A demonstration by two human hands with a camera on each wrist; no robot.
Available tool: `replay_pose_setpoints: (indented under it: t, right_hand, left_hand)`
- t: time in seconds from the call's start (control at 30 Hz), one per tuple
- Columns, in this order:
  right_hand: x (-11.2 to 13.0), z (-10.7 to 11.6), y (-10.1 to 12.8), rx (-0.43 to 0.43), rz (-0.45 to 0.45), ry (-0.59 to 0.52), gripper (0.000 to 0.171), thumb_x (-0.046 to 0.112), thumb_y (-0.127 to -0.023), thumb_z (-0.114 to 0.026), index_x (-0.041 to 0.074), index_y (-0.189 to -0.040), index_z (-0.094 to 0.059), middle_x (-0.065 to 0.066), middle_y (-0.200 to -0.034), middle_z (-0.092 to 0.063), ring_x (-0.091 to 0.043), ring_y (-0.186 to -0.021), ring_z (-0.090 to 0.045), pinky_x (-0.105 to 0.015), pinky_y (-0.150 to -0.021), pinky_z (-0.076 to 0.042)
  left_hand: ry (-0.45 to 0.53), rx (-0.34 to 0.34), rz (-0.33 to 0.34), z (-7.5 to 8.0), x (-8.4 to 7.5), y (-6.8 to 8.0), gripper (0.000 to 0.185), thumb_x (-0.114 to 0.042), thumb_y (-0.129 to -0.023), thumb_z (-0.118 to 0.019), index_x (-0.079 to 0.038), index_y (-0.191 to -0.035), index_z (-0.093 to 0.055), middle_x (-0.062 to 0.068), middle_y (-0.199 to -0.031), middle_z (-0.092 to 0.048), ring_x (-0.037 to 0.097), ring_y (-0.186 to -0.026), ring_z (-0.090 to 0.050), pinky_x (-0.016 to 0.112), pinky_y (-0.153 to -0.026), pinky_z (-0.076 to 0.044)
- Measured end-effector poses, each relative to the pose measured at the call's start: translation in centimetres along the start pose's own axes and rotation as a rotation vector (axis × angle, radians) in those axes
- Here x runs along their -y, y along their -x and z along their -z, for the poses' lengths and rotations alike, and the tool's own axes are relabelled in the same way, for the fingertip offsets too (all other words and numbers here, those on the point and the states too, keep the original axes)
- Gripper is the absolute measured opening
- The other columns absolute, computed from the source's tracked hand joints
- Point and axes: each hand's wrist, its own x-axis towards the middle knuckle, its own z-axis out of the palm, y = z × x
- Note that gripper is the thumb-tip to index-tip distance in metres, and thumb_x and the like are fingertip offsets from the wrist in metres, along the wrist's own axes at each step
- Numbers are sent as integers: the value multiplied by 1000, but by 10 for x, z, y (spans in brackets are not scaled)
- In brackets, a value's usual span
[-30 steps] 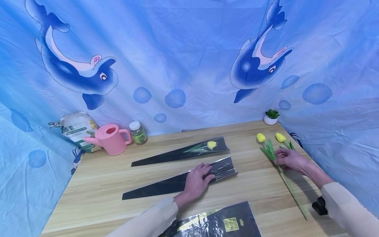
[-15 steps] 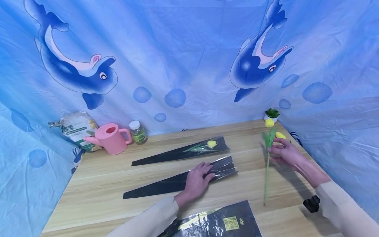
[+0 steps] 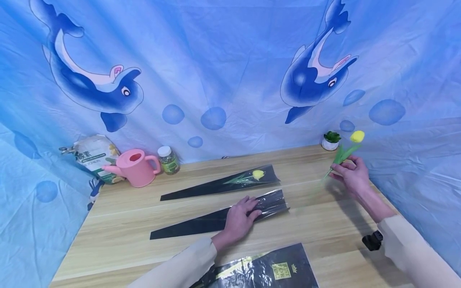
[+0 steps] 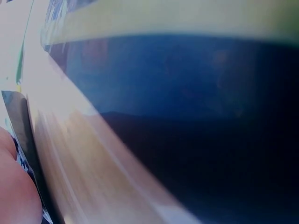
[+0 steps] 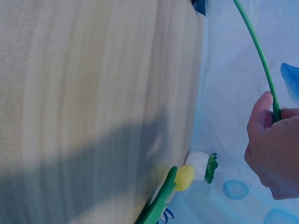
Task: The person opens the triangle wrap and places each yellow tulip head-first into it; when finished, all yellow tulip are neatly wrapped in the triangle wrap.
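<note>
Yellow tulip with green leaves (image 3: 346, 153) has swung over since the earlier frame: bloom then nearly straight above the stem, now leaning out past the right edge of the pale wood-grain table (image 3: 317, 242), beside the small green succulent in a white pot (image 3: 330, 143) at the far right corner. Right hand (image 3: 354, 174) has shifted with it, a little farther from the near edge. Thumb and fingers pinch the stem just under the leaves; lower stem blurs to a faint streak in the head view, its end hard to place. A second loose yellow tulip (image 5: 183, 178) lies by the right edge, mostly hidden behind the hand from above. Left hand (image 3: 240, 218) unmoved, fingers laid loosely extended on the black, clear-fronted tapered flower sleeve (image 3: 191, 226) at mid-table. Upshot, as I judge it: one stem picked out and under control, this sleeve steadied, no bloom visible in its uncovered part. Nearer the far edge, a matching black tapered sleeve (image 3: 201, 192) already carries a yellow tulip bloom (image 3: 258, 174).
</note>
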Motion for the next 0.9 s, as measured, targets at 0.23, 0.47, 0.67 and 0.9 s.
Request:
replay_pose_setpoints:
  t: [0.23,0.47,0.67,0.9]
  right_hand:
    - [0,-4,-2,-90,70,-116,51,-20,-88,-62,10,-116,-32,-5,-81,-61,-14,-71,-65,-32,-66,-61]
    - [-11,-8,4,-145,67,-82,52,-21,-88,-60,11,-116,-28,-5,-82,-61,-13,-72,-64,-31,-66,-61]
    - [-27,-13,11,-153,70,-46,52,-18,-87,-64,11,-115,-30,-5,-89,-60,-13,-75,-63,-32,-69,-61]
    - [-43,-17,21,-156,38,59,48,-10,-90,-65,11,-115,-30,-5,-97,-56,-12,-80,-64,-31,-76,-60]
  left_hand:
    - [17,8,-2,1,-1,-1,38,-22,-87,-78,-3,-120,-72,10,-124,-68,34,-121,-60,51,-99,-49]
    - [10,15,7,0,-3,-1,39,-24,-86,-79,-4,-120,-72,9,-124,-68,33,-121,-60,51,-99,-49]
    - [10,17,10,-1,-3,-1,40,-24,-87,-79,-5,-121,-72,10,-125,-67,34,-121,-60,52,-100,-48]
    - [8,22,24,-2,-4,-1,39,-24,-88,-77,-4,-121,-72,10,-126,-67,34,-122,-59,52,-101,-47]
